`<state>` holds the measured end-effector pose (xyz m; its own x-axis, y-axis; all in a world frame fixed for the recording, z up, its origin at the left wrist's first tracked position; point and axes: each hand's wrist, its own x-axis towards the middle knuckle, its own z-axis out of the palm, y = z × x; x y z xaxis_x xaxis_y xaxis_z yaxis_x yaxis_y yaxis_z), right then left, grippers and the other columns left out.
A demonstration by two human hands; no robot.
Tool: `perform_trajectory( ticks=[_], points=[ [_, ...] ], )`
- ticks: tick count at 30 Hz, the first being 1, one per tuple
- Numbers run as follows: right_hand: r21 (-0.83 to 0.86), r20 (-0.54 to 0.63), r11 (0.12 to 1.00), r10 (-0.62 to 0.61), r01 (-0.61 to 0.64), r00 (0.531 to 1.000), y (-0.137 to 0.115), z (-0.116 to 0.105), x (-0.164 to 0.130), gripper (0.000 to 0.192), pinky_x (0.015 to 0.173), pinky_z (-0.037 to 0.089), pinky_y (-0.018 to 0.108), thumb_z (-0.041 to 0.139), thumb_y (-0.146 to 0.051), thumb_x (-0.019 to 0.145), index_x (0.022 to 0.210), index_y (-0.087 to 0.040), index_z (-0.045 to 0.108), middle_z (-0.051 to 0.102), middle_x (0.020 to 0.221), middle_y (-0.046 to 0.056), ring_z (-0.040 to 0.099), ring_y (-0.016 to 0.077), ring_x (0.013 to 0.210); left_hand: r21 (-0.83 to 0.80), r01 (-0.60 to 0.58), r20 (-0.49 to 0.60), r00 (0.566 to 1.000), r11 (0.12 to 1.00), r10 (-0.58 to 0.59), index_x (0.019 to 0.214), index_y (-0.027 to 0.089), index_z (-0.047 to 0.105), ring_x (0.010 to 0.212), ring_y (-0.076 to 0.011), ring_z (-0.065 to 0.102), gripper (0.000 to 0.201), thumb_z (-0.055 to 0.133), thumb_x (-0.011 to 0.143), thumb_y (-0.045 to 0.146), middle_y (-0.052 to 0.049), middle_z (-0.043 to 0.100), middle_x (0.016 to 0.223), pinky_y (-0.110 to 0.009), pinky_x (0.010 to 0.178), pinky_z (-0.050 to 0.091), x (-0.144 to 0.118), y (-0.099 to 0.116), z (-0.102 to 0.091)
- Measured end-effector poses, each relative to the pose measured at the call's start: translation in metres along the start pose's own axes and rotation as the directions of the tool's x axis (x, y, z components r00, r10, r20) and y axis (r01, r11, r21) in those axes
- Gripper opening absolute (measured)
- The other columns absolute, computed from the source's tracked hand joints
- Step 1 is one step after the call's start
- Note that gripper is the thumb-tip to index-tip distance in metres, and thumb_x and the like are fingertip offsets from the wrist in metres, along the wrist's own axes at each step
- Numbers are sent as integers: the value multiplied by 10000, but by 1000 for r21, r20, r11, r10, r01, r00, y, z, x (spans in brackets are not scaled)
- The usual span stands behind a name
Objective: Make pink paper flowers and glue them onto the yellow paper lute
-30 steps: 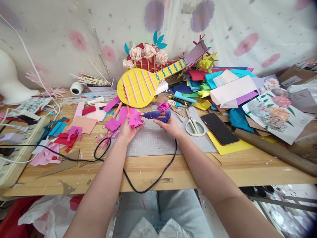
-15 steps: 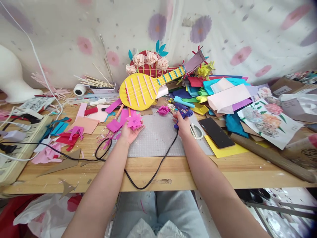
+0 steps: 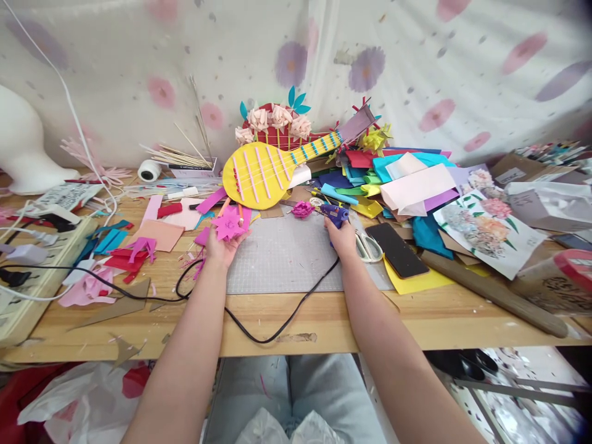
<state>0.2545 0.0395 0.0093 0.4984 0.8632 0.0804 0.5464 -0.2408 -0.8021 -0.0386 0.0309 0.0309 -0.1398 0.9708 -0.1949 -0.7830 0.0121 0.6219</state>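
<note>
Resting on upturned L hand (image 3: pixel 222 248): pink flower (image 3: pixel 228 226), cupped in palm w/ fingers curled loosely under it, held just above mat's left edge, near front of guitar body. Gripping glue gun (image 3: pixel 336 214) w/ R hand (image 3: pixel 343 237), fingers wrapped round handle, nozzle pointing left toward small magenta rosette (image 3: pixel 303 209) lying at mat's far edge. Gun's black cord (image 3: pixel 259 336) running from under R hand across mat, looping over table's front edge, then curling back up by L wrist.

Grey cutting mat (image 3: pixel 287 259) between both hands, mostly bare. Just right of R hand: scissors (image 3: pixel 365 245) w/ white handles, partly hidden by hand; next to those a dark phone (image 3: pixel 396 248) lying screen-up on yellow sheet (image 3: pixel 416 280).

Behind mat: yellow paper guitar (image 3: pixel 261 172) w/ pink bars across body, neck angled up to right. Behind it red basket (image 3: pixel 277 129) w/ pale paper roses. Right of guitar: big heap of coloured paper (image 3: pixel 407 179), then floral print (image 3: pixel 485 228) & long wooden stick (image 3: pixel 494 293) lying diagonal.

Left of L hand: pink, red & teal scraps (image 3: pixel 134 246) scattered on wooden table (image 3: pixel 324 320); brown card offcuts nearer front edge. Far left: power strip (image 3: pixel 28 271) w/ plugs & cables, white foam head form (image 3: pixel 23 148), tape roll (image 3: pixel 148 170), bundle of thin sticks (image 3: pixel 180 157). Flowered cloth (image 3: pixel 416 74) hanging behind everything. Jeans (image 3: pixel 319 388) visible below table edge.
</note>
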Motion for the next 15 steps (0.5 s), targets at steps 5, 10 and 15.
perform_trajectory(
  ticks=[5, 10, 15],
  points=[
    [-167, -6, 986, -29, 27, 1000, -2, -3, -4, 502, 800, 448, 419, 496, -518, 766, 997, -96, 643, 673, 933, 186, 618, 330, 928, -52, -13, 6, 1000, 999, 14, 867, 172, 608, 705, -164, 648, 378, 289, 905, 372, -53, 676, 761, -375, 752, 554, -2, 0, 2],
    [-237, -44, 972, -9, -2, 999, -5, -4, -5, 492, 828, 438, 435, 492, -506, 776, 983, -86, 643, 656, 942, 206, 596, 338, 960, -87, 4, 4, 1000, 996, -3, 908, 154, 618, 699, -164, 643, 357, 336, 889, 373, -72, 670, 748, -338, 743, 552, -1, 1, 2],
    [-211, -57, 977, -15, 3, 998, -4, -2, -7, 418, 831, 428, 432, 532, -469, 744, 951, -117, 624, 646, 922, 187, 567, 331, 978, -95, 15, 9, 1000, 995, -14, 918, 151, 615, 722, -173, 641, 318, 373, 864, 351, -81, 668, 763, -341, 728, 553, 0, 0, 2]
  ],
)
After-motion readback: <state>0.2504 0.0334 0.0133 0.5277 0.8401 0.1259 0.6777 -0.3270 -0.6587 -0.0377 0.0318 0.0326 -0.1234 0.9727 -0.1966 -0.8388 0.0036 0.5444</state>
